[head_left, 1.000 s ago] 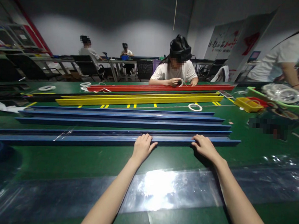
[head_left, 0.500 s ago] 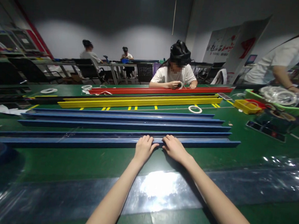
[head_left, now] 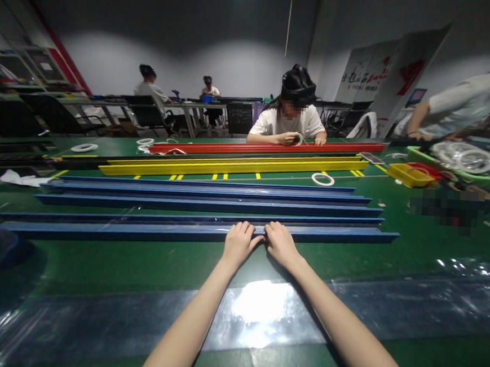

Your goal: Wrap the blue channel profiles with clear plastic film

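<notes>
A long blue channel (head_left: pixel 142 232) lies lengthwise across the green table, the nearest of several blue ones. My left hand (head_left: pixel 240 244) grips its near wall around the middle, with fingers over the edge and the thumb on the near side. Close beside it, my right hand (head_left: pixel 278 242) holds the same wall, fingers curled over into the channel. Glossy clear film shows inside the channel. Nearer to me, a wide strip of clear film (head_left: pixel 170 317) lies flat beneath my forearms.
Beyond are more blue channels (head_left: pixel 210 204), yellow ones (head_left: pixel 229 166) and red ones (head_left: pixel 230 146). A white tape ring (head_left: pixel 322 179) lies on the table (head_left: pixel 340 261). A person (head_left: pixel 288 119) works opposite. At right stand a yellow tray (head_left: pixel 409 176) and a green basket (head_left: pixel 469 178).
My right hand has moved slightly left, closer to my left hand. The person at the far right has leaned lower. The view has shifted a little.
</notes>
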`<state>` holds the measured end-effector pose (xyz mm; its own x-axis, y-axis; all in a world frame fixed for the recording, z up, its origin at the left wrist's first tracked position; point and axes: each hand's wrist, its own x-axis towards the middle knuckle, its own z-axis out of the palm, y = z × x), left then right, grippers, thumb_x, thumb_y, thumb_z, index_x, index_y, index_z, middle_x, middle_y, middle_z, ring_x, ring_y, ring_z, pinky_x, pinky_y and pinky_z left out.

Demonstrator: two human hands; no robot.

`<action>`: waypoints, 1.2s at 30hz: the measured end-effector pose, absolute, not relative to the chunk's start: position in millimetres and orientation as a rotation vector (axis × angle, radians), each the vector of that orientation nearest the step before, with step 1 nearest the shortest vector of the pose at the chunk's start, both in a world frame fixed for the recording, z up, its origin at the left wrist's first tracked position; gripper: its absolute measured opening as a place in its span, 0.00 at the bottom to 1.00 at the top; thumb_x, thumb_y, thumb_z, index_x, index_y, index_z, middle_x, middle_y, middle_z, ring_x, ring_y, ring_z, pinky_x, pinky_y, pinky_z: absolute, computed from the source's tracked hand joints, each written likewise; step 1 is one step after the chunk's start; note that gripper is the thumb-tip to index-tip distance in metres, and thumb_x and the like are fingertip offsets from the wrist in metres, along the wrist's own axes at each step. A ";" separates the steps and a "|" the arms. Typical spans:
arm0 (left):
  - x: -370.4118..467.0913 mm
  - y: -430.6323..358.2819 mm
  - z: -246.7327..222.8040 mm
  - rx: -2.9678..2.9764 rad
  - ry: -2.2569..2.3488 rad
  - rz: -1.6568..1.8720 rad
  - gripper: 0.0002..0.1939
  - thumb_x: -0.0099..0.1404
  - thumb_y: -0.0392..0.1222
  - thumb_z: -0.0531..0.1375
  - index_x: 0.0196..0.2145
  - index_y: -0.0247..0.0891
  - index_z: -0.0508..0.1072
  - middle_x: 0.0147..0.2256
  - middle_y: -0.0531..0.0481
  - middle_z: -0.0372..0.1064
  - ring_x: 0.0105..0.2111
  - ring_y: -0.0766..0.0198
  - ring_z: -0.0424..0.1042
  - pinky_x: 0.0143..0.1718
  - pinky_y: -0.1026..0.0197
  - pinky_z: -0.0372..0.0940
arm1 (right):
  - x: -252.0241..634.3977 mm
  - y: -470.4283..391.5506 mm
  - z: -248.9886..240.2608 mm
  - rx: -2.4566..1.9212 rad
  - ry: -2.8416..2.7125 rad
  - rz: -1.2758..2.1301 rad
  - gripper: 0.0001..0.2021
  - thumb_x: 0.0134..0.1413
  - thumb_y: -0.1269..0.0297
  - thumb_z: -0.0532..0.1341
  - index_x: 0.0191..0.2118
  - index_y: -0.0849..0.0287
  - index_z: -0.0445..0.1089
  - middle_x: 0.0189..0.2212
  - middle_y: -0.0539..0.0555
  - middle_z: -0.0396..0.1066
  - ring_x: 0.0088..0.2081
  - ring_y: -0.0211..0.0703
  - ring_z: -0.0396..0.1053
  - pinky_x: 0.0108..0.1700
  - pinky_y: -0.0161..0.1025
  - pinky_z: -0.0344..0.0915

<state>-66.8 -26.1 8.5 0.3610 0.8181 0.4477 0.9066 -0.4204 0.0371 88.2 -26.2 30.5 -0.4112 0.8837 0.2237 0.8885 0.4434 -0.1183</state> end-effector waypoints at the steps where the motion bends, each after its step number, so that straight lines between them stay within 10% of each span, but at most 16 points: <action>1: -67.5 -26.3 8.7 -2.408 -1.540 -0.606 0.19 0.66 0.54 0.47 0.37 0.37 0.69 0.35 0.44 0.67 0.36 0.58 0.63 0.37 0.57 0.54 | 88.8 -26.1 30.7 -1.534 -2.444 -0.021 0.05 0.53 0.72 0.53 0.35 0.60 0.65 0.37 0.59 0.67 0.41 0.49 0.61 0.41 0.40 0.56; 36: -68.1 -29.8 12.8 -2.295 -1.410 -0.629 0.22 0.65 0.55 0.48 0.27 0.37 0.70 0.25 0.48 0.68 0.30 0.60 0.65 0.33 0.58 0.51 | 215.6 -35.8 13.9 -1.666 -2.242 -0.093 0.04 0.51 0.75 0.54 0.33 0.60 0.63 0.33 0.56 0.65 0.37 0.46 0.59 0.38 0.38 0.53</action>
<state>-68.1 -29.8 12.8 0.3987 0.7333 0.5507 0.8998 -0.4288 -0.0805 215.6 -35.8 13.9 -0.2507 0.9167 0.3110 0.9393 0.3080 -0.1508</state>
